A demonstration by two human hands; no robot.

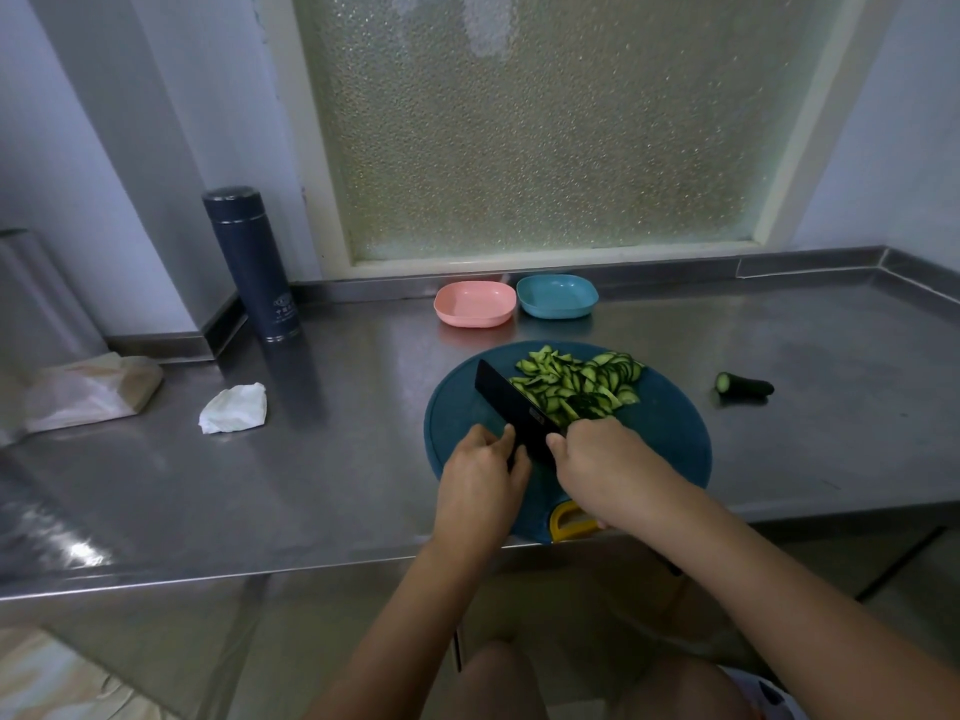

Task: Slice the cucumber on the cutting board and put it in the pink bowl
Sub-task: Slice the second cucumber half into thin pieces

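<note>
Nothing legible; the flask [254,262] at ten o'clock bears pale print; the knife [514,407] a mark, both too small.

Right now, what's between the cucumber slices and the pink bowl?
Head view: nothing between cucumber slices and pink bowl, just the rim of the cutting board and bare counter.

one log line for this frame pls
left hand: grips knife | right hand: on cucumber slices, grip unclear | pink bowl: empty | cucumber end: off cutting board
</note>
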